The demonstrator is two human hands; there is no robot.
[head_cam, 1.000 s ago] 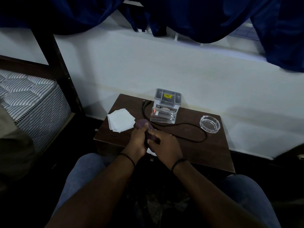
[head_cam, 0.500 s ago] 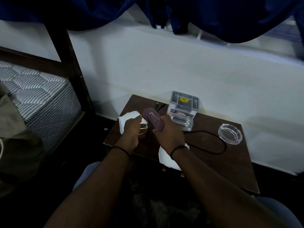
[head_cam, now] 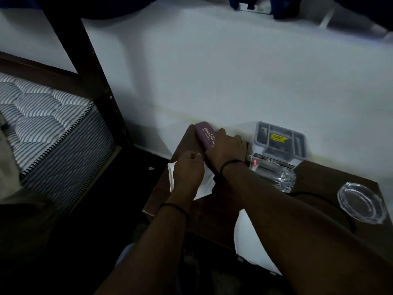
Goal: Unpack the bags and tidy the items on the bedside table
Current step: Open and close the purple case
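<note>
A purple glasses case (head_cam: 205, 135) with gold lettering rests at the back left corner of the dark wooden bedside table (head_cam: 214, 211). My right hand (head_cam: 228, 149) grips its right side. My left hand (head_cam: 189, 173) lies on a stack of white napkins (head_cam: 207, 185) at the table's left edge, fingers curled; whether it grips them I cannot tell. A second white sheet (head_cam: 249, 245) hangs over the front edge under my right forearm.
A grey organiser tray (head_cam: 280, 140) stands against the wall with a clear glass tumbler (head_cam: 274, 175) lying before it. A glass ashtray (head_cam: 359, 202) sits at the right, a black cable (head_cam: 331, 206) loops beside it. A striped mattress (head_cam: 49, 124) and dark bedpost (head_cam: 93, 77) are at left.
My right hand carried the purple case from mid-air above the table to the back left corner. My left hand came down on the napkins. The camera moved closer and leftward.
</note>
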